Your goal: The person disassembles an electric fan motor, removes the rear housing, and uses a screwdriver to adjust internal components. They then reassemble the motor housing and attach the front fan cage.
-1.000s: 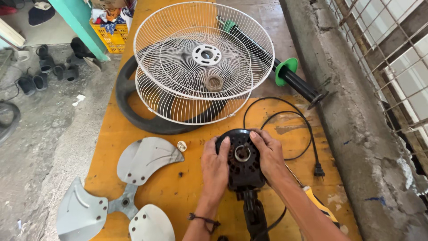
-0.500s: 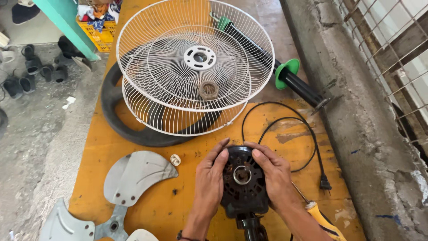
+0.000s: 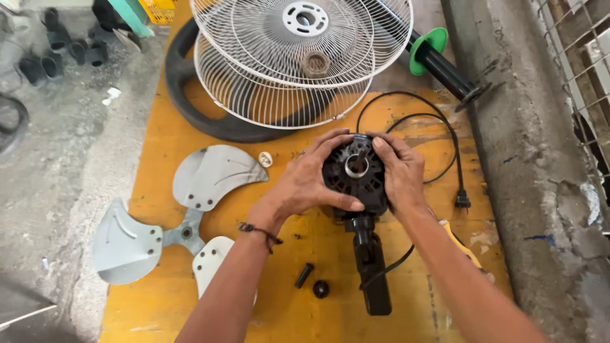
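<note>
A black fan motor housing (image 3: pixel 356 176) lies on the orange board (image 3: pixel 159 159), its round face up with a silver ring at the centre. My left hand (image 3: pixel 305 181) grips its left side, thumb laid across the lower front. My right hand (image 3: pixel 399 170) cups its right side. The motor's black neck (image 3: pixel 372 267) points toward me. A black power cord (image 3: pixel 438 127) loops away from it to a plug (image 3: pixel 462 202) on the right.
Two white wire fan guards (image 3: pixel 298 57) are stacked on a black ring (image 3: pixel 190 108) at the back. A grey three-blade fan blade (image 3: pixel 184 216), a small cream cap (image 3: pixel 265 159), a black pin (image 3: pixel 304 275), a black knob (image 3: pixel 321 289), a green-collared black pole (image 3: pixel 438 60) and a yellow-handled tool (image 3: pixel 457 244) lie around. A concrete ledge (image 3: pixel 534 159) runs along the right.
The view has tilted down and closer, so everything sits higher in the frame. Both hands stay on the motor housing, the left thumb now crossing its lower front.
</note>
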